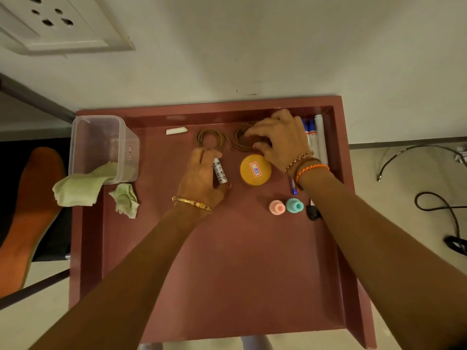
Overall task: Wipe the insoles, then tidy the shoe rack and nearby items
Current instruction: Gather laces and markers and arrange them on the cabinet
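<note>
Insole (pixel 32 210) sits off-tray at left, so we judge wiping done and tidying underway. Our left hand (pixel 202 178) grips a patterned tube (pixel 220 171); right hand (pixel 280 140) pinches a cord coil (pixel 243 140) on the tray (pixel 227 274).

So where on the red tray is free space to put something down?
The near half of the red tray, between both forearms below the pink cap, is bare. The far half is crowded: cord coils, yellow lid, markers.

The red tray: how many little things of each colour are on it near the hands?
Brown cord coils: 2
Green cloths: 2
Yellow ball: 1
Pink cone: 1
Teal cone: 1
Total: 7
</note>
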